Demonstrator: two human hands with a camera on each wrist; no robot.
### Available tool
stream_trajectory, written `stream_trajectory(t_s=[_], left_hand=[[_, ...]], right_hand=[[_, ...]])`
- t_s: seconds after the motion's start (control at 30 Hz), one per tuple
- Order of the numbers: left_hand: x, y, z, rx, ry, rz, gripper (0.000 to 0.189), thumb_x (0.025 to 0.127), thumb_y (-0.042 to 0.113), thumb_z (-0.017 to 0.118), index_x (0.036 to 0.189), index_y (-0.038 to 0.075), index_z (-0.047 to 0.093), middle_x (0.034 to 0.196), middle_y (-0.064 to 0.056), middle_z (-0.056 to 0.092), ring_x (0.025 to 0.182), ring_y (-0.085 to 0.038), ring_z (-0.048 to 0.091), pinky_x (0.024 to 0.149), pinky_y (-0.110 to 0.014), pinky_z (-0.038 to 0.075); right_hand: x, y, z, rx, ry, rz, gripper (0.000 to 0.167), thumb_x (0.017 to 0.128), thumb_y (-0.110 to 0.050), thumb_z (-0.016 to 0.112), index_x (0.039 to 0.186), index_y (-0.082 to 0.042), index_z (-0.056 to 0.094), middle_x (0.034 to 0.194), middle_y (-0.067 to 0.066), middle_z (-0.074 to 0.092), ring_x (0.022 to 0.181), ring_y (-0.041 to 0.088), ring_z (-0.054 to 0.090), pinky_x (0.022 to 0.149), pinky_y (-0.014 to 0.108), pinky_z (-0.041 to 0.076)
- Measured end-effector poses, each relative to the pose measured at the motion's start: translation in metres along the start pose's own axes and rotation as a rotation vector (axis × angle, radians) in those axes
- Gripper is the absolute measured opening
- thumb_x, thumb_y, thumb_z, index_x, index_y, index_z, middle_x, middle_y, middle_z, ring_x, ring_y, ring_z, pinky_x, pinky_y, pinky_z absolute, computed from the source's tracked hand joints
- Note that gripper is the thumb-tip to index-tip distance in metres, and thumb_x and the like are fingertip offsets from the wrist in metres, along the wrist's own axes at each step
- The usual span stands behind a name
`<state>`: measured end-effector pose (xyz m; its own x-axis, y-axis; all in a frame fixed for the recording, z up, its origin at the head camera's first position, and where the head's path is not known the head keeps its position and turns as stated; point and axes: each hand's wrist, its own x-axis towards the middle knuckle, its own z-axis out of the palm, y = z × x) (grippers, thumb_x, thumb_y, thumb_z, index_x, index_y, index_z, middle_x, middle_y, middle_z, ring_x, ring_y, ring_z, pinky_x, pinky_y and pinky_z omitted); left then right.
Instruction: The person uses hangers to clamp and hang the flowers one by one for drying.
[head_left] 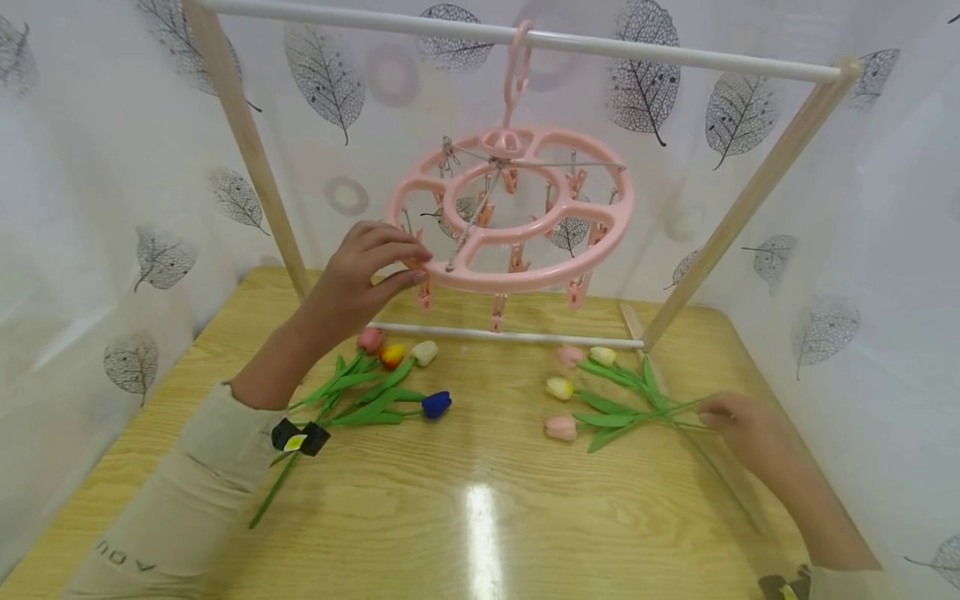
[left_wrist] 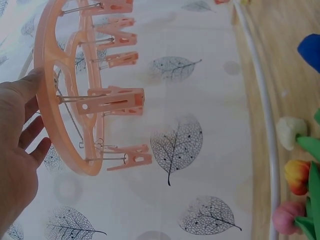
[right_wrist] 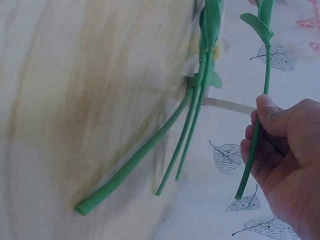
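Note:
A pink round clip hanger (head_left: 525, 279) hangs by its hook, with several small pink clothespins (left_wrist: 112, 101) dangling below. My left hand (head_left: 375, 262) holds the hanger's rim at its left front, fingers on top and thumb lower down. On the right, my right hand (head_left: 742, 429) pinches the green stem of an artificial tulip (right_wrist: 267, 70) between thumb and fingers. In the right wrist view, that stem stands apart from the other stems (right_wrist: 172, 135) beside it. Pink and pale yellow tulip heads (head_left: 561, 428) point left from this group.
A white bar (head_left: 675, 55) on wooden posts (head_left: 251, 154) carries the hanger; a lower white rod (head_left: 480, 333) runs behind the flowers. More tulips, with blue (head_left: 437, 405), white, pink and orange-yellow heads, lie left on the wooden table (head_left: 390, 500). A leaf-print curtain (head_left: 112, 242) surrounds the table.

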<state>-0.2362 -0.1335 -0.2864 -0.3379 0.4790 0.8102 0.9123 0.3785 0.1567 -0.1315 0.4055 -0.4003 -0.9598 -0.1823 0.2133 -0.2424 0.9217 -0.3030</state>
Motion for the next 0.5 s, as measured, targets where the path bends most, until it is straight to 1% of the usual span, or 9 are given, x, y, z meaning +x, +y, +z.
stream_trajectory(t_s=[0.07, 0.2, 0.33, 0.4, 0.5], left_hand=[[0.0, 0.0, 0.0, 0.001, -0.001, -0.003, 0.025, 0.086, 0.002, 0.077, 0.11, -0.002, 0.073, 0.111, -0.015, 0.07, 0.113, -0.033, 0.056, 0.102, -0.04, 0.042], [0.001, 0.001, 0.0, -0.001, 0.007, -0.005, 0.025, 0.084, 0.001, 0.078, 0.109, -0.002, 0.074, 0.111, -0.016, 0.07, 0.112, -0.034, 0.056, 0.102, -0.041, 0.042], [0.0, 0.001, 0.001, -0.004, 0.02, -0.004, 0.027, 0.082, -0.001, 0.08, 0.108, -0.003, 0.074, 0.11, -0.017, 0.07, 0.112, -0.036, 0.056, 0.101, -0.043, 0.042], [0.0, 0.001, 0.001, -0.004, 0.02, -0.006, 0.027, 0.082, -0.001, 0.08, 0.108, -0.003, 0.074, 0.111, -0.017, 0.07, 0.112, -0.036, 0.056, 0.101, -0.043, 0.042], [-0.001, 0.001, 0.0, -0.002, 0.008, -0.014, 0.026, 0.084, 0.0, 0.078, 0.109, -0.002, 0.074, 0.112, -0.016, 0.07, 0.113, -0.035, 0.056, 0.102, -0.042, 0.042]], right_hand=[[0.001, -0.004, -0.002, 0.008, 0.011, -0.023, 0.009, 0.092, -0.001, 0.068, 0.099, 0.002, 0.072, 0.096, 0.019, 0.072, 0.088, 0.041, 0.068, 0.079, 0.057, 0.055], [0.005, -0.016, -0.008, -0.02, 0.042, -0.067, 0.009, 0.092, -0.003, 0.069, 0.1, -0.002, 0.073, 0.095, 0.012, 0.073, 0.088, 0.037, 0.069, 0.079, 0.054, 0.055], [0.01, -0.036, -0.015, -0.044, 0.035, -0.082, 0.01, 0.095, -0.009, 0.068, 0.103, -0.008, 0.073, 0.099, 0.009, 0.074, 0.091, 0.035, 0.07, 0.081, 0.053, 0.056], [0.014, -0.046, -0.015, -0.043, 0.057, -0.119, 0.009, 0.093, -0.008, 0.07, 0.101, -0.009, 0.074, 0.097, 0.006, 0.074, 0.089, 0.032, 0.071, 0.08, 0.048, 0.057], [0.021, -0.06, -0.011, -0.013, 0.131, -0.214, 0.011, 0.086, -0.002, 0.075, 0.094, -0.009, 0.074, 0.09, 0.001, 0.072, 0.083, 0.023, 0.07, 0.076, 0.034, 0.057]])
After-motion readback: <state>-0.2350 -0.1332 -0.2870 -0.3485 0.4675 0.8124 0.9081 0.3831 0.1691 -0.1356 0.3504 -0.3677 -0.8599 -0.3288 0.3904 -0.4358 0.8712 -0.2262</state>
